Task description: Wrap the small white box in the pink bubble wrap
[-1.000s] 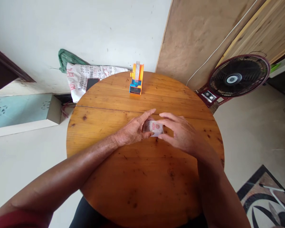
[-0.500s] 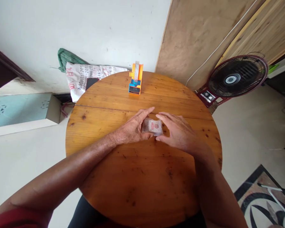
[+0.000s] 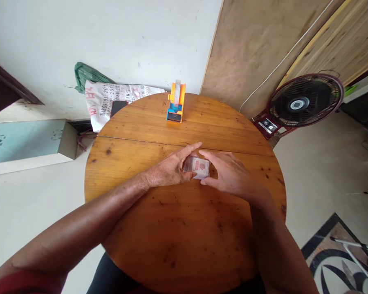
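Observation:
A small pack of cards (image 3: 196, 167) in clear wrap with a red mark lies at the middle of a round wooden table (image 3: 159, 228). My left hand (image 3: 171, 168) grips the pack's left side, thumb below and forefinger stretched along its far edge. My right hand (image 3: 230, 173) closes on the pack's right side with thumb and fingers. Both hands rest low over the tabletop.
An orange and blue plastic holder (image 3: 176, 103) with a grey strip standing in it sits near the table's far edge. A printed white sack (image 3: 110, 100) and a green bag (image 3: 87, 75) lie on the floor beyond. A dark red floor fan (image 3: 303, 104) stands at the right.
My right hand has slid a little left and closed tighter on the pack. My left hand has barely moved.

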Demonstrator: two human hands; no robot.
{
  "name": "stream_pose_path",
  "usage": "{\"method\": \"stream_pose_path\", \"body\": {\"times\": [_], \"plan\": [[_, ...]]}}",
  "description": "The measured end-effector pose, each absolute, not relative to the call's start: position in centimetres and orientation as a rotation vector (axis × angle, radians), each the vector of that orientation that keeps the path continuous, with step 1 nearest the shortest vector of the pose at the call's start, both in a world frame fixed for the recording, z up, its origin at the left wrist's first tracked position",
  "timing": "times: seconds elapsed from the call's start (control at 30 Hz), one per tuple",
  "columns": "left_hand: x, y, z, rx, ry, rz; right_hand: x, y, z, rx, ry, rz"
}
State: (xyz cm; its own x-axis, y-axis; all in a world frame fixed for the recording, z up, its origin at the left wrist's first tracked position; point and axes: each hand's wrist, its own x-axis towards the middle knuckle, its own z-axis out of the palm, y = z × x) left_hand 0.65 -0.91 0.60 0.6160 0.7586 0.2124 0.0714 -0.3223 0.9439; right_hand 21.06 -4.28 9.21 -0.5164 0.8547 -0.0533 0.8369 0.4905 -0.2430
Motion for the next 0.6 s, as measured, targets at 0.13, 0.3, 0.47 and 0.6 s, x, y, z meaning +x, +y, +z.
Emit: {"method": "stream_pose_path", "body": {"times": [0.13, 0.3, 0.47, 0.6], "plan": [[0.7, -1.0, 0.8, 1.710, 0.675, 0.797, 21.8, -4.1, 9.6, -1.575, -2.397, 0.418], [0.7, -1.0, 1.4, 1.733, 0.678, 0.787, 21.7, -2.8, 7.7, -1.568, -2.088, 0.670], [0.6, -0.8, 1.0, 1.739, 0.659, 0.792, 21.8, -1.7, 5.5, -1.469, -1.971, 1.066], [0.5, -0.8, 0.7, 1.746, 0.654, 0.816, 22.2, -1.2, 4.8, -1.421, -1.864, 1.131]]}}
